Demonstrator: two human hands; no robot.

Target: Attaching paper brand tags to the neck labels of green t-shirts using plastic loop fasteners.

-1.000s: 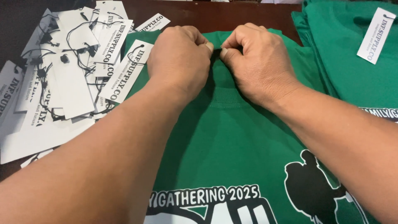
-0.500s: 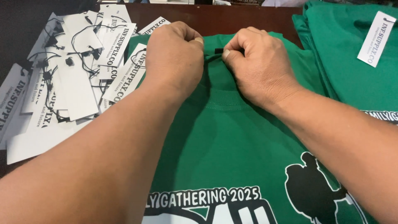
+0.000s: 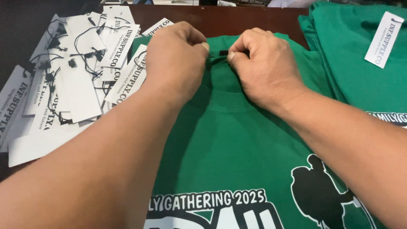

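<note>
Both the left hand (image 3: pixel 176 63) and right hand (image 3: pixel 265 68) pinch the small black fastener (image 3: pixel 223 53) at the green T-shirt (image 3: pixel 229 140) collar near the tabletop's (image 3: pixel 237 19) far edge, best kept taut between tight fingertips.

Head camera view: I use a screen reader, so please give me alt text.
Left hand and right hand pinch a small black fastener at the collar of a green T-shirt. White hang tags lie piled left; folded green shirts sit right.

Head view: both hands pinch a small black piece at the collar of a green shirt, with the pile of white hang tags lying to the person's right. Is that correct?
Not quite. The head view shows the pile of white hang tags to the person's left, not right. The rest holds: the left hand and right hand pinch a small black piece at the collar of the green shirt.
</note>
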